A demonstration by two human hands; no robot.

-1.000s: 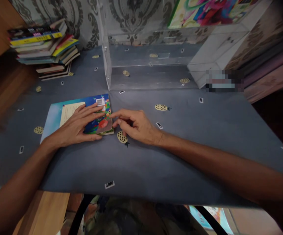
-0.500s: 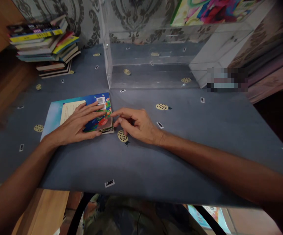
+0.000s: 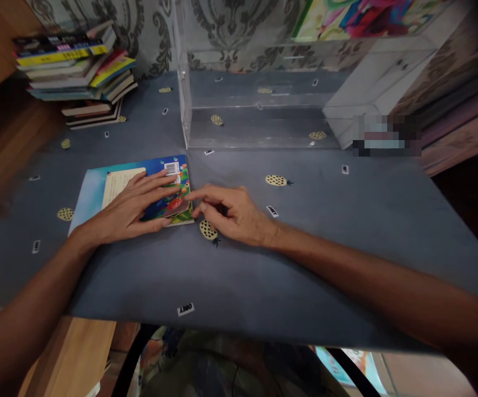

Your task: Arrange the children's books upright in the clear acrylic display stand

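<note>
A blue picture book (image 3: pixel 164 208) with a barcode and a cream text panel lies on the cloth-covered table. My left hand (image 3: pixel 135 207) rests flat across its cover, fingers spread, hiding part of the panel and the picture. At the book's right edge is my right hand (image 3: pixel 234 215), its index finger stretched to the cover's edge and the thumb apart just below. The other fingers curl under and are partly hidden. Near the lower right corner the cover is slightly raised, and a green page shows beneath it.
A leaning stack of books (image 3: pixel 77 77) stands at the back left. Behind the table's middle is a clear acrylic shelf (image 3: pixel 263 144), with a colourful book (image 3: pixel 358 19) on top. A blurred-out patch covers something at the right. A wooden drawer or board (image 3: pixel 71 353) juts below the front left edge.
The cover's lower right corner has lifted a little at my right fingertip, baring more green page. My left hand stays in place on the book. The view has shifted slightly.
</note>
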